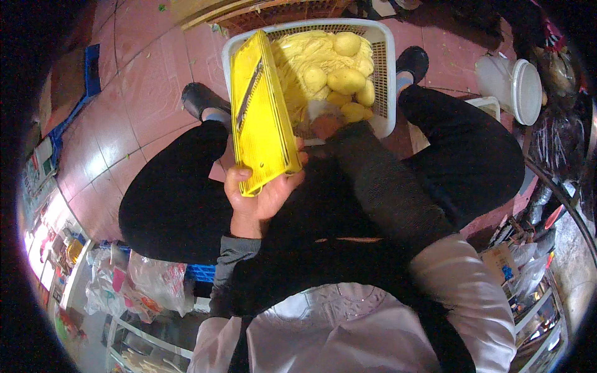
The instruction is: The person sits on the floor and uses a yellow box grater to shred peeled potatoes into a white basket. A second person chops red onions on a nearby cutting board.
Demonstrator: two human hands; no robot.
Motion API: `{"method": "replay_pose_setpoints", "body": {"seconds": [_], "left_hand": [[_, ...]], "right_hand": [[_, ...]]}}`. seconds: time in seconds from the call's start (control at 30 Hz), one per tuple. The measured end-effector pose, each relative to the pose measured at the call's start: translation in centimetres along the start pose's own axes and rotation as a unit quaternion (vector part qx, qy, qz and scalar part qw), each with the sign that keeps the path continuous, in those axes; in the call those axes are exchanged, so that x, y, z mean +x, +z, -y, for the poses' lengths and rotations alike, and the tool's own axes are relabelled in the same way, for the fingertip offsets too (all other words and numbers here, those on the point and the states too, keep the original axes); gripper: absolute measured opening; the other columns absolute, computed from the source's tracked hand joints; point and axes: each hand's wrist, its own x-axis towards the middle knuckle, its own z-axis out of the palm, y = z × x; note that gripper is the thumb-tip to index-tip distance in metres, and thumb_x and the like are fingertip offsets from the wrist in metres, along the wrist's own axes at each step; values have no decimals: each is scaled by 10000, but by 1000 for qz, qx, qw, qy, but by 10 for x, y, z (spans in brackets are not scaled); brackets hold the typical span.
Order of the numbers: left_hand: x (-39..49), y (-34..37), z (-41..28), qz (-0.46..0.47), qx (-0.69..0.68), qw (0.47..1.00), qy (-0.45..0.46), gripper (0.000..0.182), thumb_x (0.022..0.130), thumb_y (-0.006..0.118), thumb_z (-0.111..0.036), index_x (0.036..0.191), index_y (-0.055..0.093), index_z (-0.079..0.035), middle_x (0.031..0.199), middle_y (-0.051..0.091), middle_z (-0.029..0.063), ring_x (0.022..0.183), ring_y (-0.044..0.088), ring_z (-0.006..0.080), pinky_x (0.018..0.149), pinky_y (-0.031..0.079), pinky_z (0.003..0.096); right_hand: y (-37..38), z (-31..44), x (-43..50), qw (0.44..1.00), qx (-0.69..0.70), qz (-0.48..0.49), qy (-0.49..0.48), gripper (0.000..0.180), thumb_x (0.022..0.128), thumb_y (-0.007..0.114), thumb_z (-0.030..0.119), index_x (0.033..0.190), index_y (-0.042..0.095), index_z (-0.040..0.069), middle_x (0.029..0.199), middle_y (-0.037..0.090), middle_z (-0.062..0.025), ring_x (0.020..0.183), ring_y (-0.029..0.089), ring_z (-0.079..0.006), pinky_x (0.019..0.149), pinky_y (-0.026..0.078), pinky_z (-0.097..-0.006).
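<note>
My left hand [263, 193] grips the lower end of a yellow plastic mandoline grater [263, 121], which is tilted over the left side of a white plastic basket [391, 84]. A slanted metal blade crosses the grater's face. Pale yellow shreds [298, 51] fill much of the basket, and several peeled potatoes [346, 81] lie on its right side. My right hand [326, 122] is blurred at the near part of the basket, beside the lower potatoes. Something whitish shows at its fingers; whether it holds this cannot be told.
The basket stands on red floor tiles [154, 60] between my feet. A white lidded bucket [508, 88] lies to the right, near a small white tray [487, 107]. Plastic bags [156, 279] and a blue crate [201, 272] are behind my left leg. A wooden edge [219, 11] lies beyond the basket.
</note>
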Motion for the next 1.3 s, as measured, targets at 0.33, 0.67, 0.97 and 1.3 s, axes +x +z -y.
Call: {"method": "replay_pose_setpoints", "body": {"seconds": [0.33,0.67,0.97,1.3], "left_hand": [[1,5,3,-50,63,997,21,900,768,626,-305,1581,358,-24,1490,480,316,1308,526,445,1024,501,485],[-3,1,2,-9,58,998,12,921,757,640,-220,1588,319,11,1476,472,337,1299,555,456,1070,536,533],[-27,-3,18,25,139,989,-50,906,760,634,-249,1548,338,86,1443,520,354,1273,587,512,1065,525,579],[17,9,28,135,159,975,-79,795,841,541,-219,1577,338,1,1538,466,314,1395,496,516,1173,396,613]], "right_hand": [[1,-8,13,993,117,29,-9,403,894,681,245,1202,690,-15,1091,752,-202,1010,723,-327,890,572,-430],[-35,-52,-2,616,763,185,-69,494,886,766,183,1304,639,-47,1104,763,-168,964,739,-275,880,589,-381],[-49,-44,29,674,686,-43,-270,474,970,686,159,1399,544,16,1351,664,-170,1251,641,-294,1074,530,-479],[-89,-56,-1,292,947,-67,-117,462,971,681,280,1390,600,103,1358,663,-164,1276,615,-373,1126,489,-533]]}}
